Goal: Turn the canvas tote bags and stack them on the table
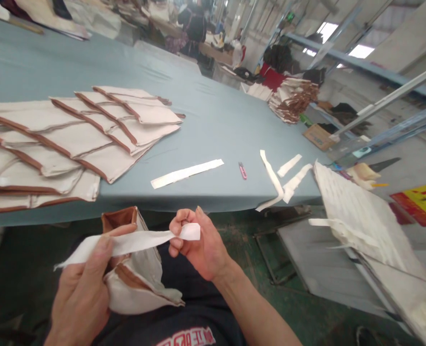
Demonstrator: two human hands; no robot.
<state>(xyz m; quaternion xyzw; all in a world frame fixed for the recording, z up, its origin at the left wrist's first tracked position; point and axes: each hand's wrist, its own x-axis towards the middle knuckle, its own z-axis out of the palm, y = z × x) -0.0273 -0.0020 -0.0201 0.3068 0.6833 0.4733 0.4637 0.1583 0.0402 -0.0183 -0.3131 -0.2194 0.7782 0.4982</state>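
A long white fabric strip [137, 241] stretches between both my hands over my lap. My right hand [198, 247] pinches the strip's right end between thumb and fingers. My left hand [86, 283] grips the strip near its left part and also holds a cream canvas bag [140, 283] with brown trim, which rests crumpled on my lap with its mouth open upward.
A grey-blue table [213, 120] carries overlapping cream bags with brown trim [72, 134], a white strip [187, 173], a small pink cutter [242, 170] and more strips [283, 178] at its right edge. A stack of white pieces [357, 216] lies right. Another person [194, 24] stands far off.
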